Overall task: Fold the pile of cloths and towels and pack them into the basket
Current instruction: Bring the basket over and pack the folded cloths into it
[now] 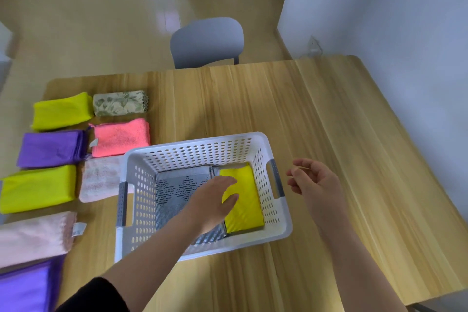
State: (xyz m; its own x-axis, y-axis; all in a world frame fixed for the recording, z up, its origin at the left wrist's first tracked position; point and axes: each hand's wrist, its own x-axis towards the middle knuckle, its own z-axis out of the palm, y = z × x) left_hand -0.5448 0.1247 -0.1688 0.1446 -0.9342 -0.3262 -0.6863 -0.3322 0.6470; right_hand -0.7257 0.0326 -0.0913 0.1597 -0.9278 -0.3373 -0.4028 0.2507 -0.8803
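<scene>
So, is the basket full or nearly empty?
Nearly empty. The basket holds only a grey towel and a folded yellow cloth, lying flat side by side on its bottom.

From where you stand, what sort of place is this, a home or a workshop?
Probably a home, perhaps a dining area: a wooden table with a grey chair at its far side, a shiny pale floor, and folded cloths laid beside a white basket.
</scene>
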